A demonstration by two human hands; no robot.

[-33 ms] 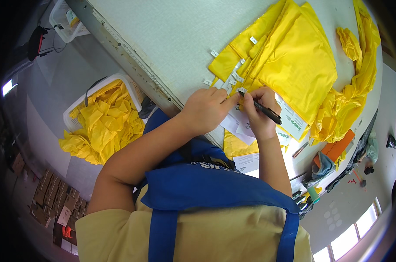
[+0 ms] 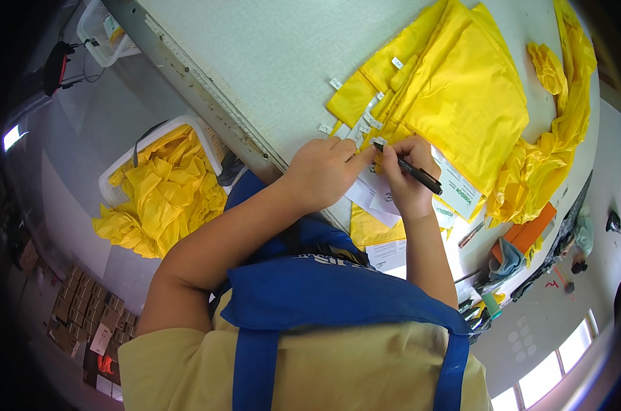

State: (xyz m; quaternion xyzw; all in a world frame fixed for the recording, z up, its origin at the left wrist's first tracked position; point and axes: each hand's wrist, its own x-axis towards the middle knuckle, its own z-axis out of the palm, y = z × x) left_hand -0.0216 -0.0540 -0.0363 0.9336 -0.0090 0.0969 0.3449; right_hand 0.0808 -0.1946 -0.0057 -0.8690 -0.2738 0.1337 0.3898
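Observation:
A black marker pen [image 2: 420, 177] is gripped in my right hand [image 2: 412, 186], its tip at a small white label [image 2: 378, 141]. Beside it, my left hand [image 2: 324, 172] is closed, with thumb and finger at the lower edge of that label; their exact hold is partly hidden. More white labels [image 2: 372, 121] stick out from the edges of stacked yellow fabric pieces [image 2: 461, 96], which look like garments or bags. Under and around my right hand lie printed white sheets [image 2: 459, 190], partly covered by the fabric.
Left of the table's metal edge [image 2: 208, 103], a white basket [image 2: 211, 147] holds crumpled yellow fabric [image 2: 170, 188]. Another white basket [image 2: 95, 34] stands farther off. More yellow fabric [image 2: 571, 103] lies at the table's right side, with an orange box [image 2: 529, 229] and a grey-blue cloth [image 2: 508, 260] nearer me.

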